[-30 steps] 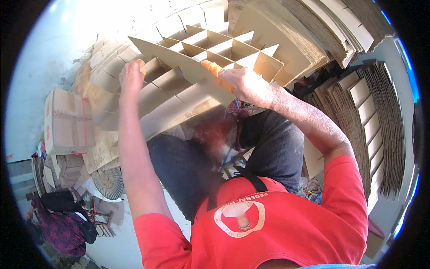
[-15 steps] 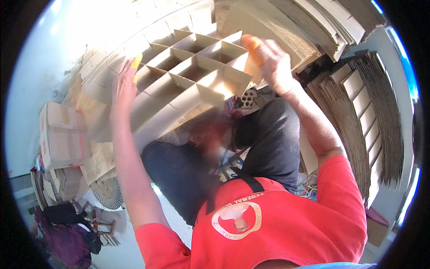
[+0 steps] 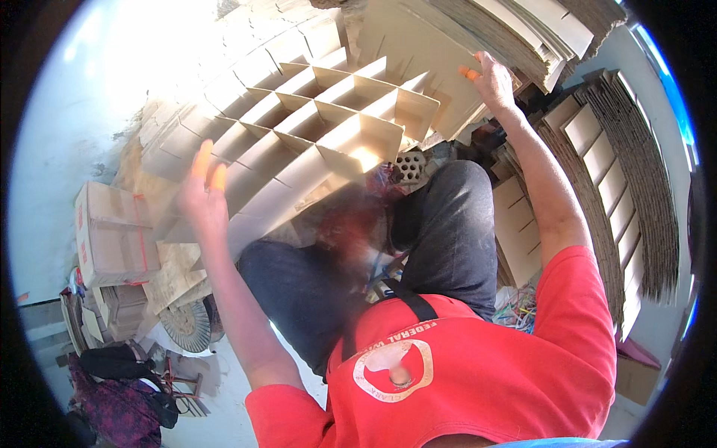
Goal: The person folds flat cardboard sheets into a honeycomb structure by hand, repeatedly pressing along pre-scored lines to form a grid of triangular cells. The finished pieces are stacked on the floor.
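A cardboard divider grid [image 3: 299, 119] of crossed slotted strips stands in front of my knees, its square cells facing up. My left hand [image 3: 205, 201] is at the grid's left end, orange covers on its fingertips. Its finger and thumb are apart; whether they touch the strips is unclear. Away from the grid, my right hand [image 3: 493, 84] is over the edge of a stack of slotted cardboard sheets [image 3: 418, 45] at the far right. Orange covers show on its fingers too, which are spread with nothing visibly held.
More slotted cardboard strips [image 3: 597, 164] stand in stacks at the right. A closed carton [image 3: 116, 231] is at the left, with a ribbed round object [image 3: 185, 325] nearer me. A block with round holes [image 3: 409, 168] lies beyond my knees. Dark clothing [image 3: 119, 396] is at lower left.
My right hand has left the grid's right side and moved up and right to the sheet stack. My left hand has shifted down slightly. The grid's right end has spread outward.
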Available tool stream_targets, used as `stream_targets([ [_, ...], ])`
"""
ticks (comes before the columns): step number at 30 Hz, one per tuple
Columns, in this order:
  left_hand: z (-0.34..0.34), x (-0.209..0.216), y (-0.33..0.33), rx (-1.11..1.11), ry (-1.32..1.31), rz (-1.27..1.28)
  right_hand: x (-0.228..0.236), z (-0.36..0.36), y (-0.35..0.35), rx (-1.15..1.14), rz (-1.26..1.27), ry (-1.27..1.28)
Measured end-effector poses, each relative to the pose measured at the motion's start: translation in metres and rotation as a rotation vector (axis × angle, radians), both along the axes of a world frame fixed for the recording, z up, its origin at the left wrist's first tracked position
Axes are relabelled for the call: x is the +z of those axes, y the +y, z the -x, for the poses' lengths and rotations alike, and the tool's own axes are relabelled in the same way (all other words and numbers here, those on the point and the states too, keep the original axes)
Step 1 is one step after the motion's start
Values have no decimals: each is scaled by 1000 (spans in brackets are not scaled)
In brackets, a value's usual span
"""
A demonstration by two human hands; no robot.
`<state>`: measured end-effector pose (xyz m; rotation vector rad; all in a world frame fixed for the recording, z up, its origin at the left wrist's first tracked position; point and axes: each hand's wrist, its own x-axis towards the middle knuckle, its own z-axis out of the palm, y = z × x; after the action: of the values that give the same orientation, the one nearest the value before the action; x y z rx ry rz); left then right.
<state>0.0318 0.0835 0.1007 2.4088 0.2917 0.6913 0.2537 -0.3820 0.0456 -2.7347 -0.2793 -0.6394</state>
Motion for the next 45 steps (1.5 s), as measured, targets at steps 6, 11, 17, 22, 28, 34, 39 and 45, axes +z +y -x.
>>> stream_targets([
  [6, 44, -31, 5, 58, -106, -10, 6, 6, 9, -1, -116, 19],
  [11, 56, -32, 3, 64, -242, 20, 28, 7, 1, 110, -448, -319],
  [17, 59, -46, -1, -5, -157, -71, 147, 98, 97, 322, -367, -311],
  [22, 48, -66, -10, -63, -60, -135, 150, 132, 162, 725, -354, -30],
  [28, 45, -76, -7, -98, -137, -123, 123, 139, 215, 889, -360, 75],
  [34, 42, -76, -8, -65, -103, -108, 102, 131, 236, 949, -282, 87],
  [39, 35, -78, -2, -80, -104, -95, 116, 130, 245, 939, -263, 166],
  [45, 28, -77, 0, -108, -101, -74, 108, 127, 246, 1007, -227, 65],
])
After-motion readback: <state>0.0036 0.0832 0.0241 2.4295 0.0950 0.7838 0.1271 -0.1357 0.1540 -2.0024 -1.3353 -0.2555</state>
